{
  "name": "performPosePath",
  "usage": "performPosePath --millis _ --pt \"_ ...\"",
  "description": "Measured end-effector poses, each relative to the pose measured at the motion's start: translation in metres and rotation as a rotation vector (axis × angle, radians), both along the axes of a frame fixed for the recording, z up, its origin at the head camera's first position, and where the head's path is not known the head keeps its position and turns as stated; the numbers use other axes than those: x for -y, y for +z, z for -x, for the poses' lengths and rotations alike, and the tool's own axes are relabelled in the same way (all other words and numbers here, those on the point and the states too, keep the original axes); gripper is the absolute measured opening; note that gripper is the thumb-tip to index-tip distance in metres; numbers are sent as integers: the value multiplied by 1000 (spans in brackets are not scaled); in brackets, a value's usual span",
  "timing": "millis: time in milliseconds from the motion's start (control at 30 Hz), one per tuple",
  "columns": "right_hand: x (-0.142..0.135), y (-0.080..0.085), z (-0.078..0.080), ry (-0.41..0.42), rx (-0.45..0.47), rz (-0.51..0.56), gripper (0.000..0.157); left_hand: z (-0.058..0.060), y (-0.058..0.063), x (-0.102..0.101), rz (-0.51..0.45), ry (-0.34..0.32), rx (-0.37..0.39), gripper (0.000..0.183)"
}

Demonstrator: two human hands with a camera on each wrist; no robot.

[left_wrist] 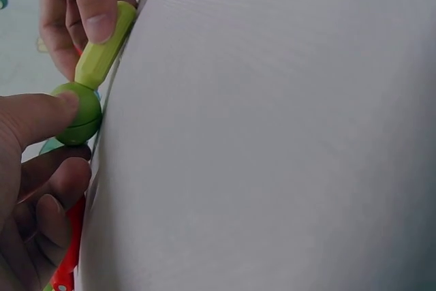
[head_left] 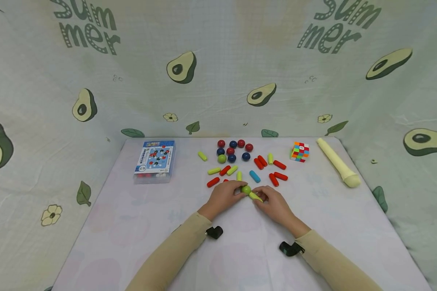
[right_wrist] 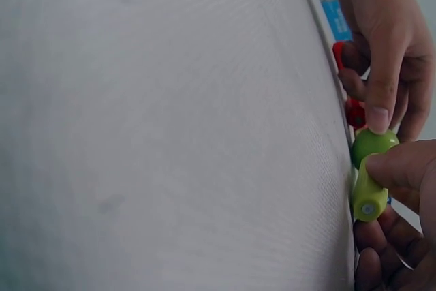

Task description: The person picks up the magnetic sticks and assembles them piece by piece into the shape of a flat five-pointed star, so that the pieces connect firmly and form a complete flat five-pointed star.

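The left hand (head_left: 223,198) pinches a green ball (head_left: 246,189); the right hand (head_left: 275,204) grips a stick (head_left: 255,196) (yellow-green, touching the ball). A blue stick (head_left: 255,176) lies nearby.

Green ball (left_wrist: 85,116) in both close wrist views

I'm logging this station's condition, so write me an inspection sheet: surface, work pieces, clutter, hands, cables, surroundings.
Surface: pale table, faintly patterned.
Work pieces: green ball and yellow-green stick, touching.
Clutter: loose balls and loose sticks on the table; box at left, puzzle cube and pale yellow rod at right.
Hands: left hand pinches the ball; right hand pinches the stick.
Cables: nothing seen on the table.
Surroundings: avocado-print cloth behind and at both sides.
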State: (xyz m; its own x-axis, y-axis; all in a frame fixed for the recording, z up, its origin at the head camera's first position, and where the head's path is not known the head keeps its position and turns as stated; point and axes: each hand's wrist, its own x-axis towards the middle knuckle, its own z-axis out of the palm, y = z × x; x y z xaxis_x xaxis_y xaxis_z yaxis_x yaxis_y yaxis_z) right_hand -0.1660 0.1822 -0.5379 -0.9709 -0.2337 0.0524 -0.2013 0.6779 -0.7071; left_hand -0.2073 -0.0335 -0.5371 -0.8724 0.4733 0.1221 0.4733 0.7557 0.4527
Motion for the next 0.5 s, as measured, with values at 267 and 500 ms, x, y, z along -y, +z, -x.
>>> performPosePath --millis 267,500 --pt "-1 0 1 -3 -25 -16 29 -1 2 2 10 10 2 40" --pt "-2 -1 3 3 -15 -15 29 1 1 8 6 23 36 38"
